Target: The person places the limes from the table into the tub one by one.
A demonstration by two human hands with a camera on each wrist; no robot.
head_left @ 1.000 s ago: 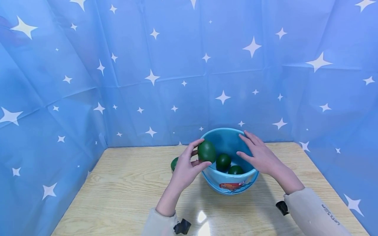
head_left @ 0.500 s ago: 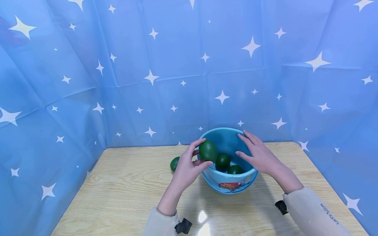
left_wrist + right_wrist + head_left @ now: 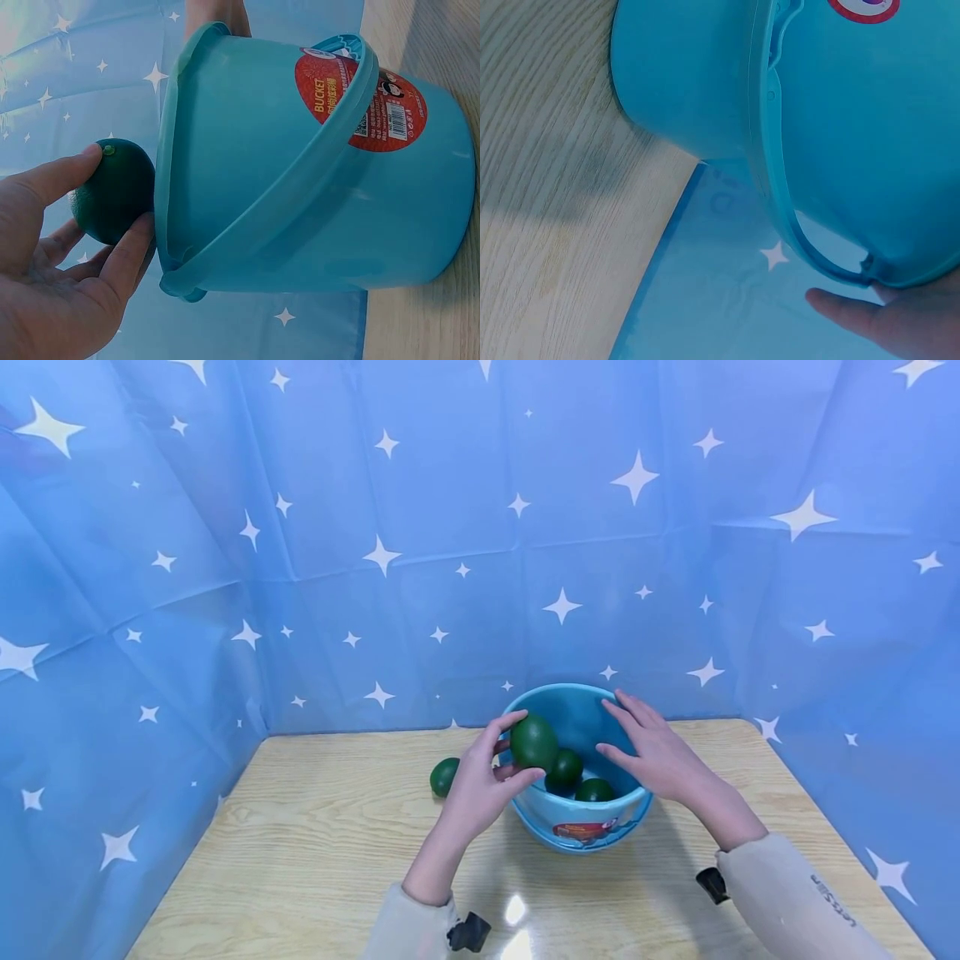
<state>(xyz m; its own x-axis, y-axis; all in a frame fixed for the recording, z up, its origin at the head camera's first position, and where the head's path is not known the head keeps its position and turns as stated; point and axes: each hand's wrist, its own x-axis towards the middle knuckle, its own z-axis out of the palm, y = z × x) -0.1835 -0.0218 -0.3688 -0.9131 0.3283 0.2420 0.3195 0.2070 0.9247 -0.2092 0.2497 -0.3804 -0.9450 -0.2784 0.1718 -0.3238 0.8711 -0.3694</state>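
Note:
My left hand (image 3: pixel 480 789) grips a dark green avocado (image 3: pixel 534 742) between fingers and thumb, level with the left rim of a light blue bucket (image 3: pixel 573 714). The left wrist view shows this avocado (image 3: pixel 116 191) stem end up, right beside the bucket's rim. Two more avocados, one (image 3: pixel 565 772) behind the other (image 3: pixel 596 790), lie inside the bucket. At the right rim rests my right hand (image 3: pixel 667 764), fingers spread and fairly straight; in the right wrist view its fingertips (image 3: pixel 844 311) are by the handle joint. Another avocado (image 3: pixel 444 777) lies on the table left of the bucket, partly hidden by my left hand.
The bucket stands on a light wood table (image 3: pixel 322 843) towards its back edge. Its carrying handle (image 3: pixel 277 191) hangs down at the front, near a red label (image 3: pixel 337 82). A blue sheet with white stars (image 3: pixel 450 527) surrounds the table at the back and sides.
My left hand has shifted slightly right with the avocado, further over the bucket's opening. More of the avocado on the table shows. The right hand stays at the rim.

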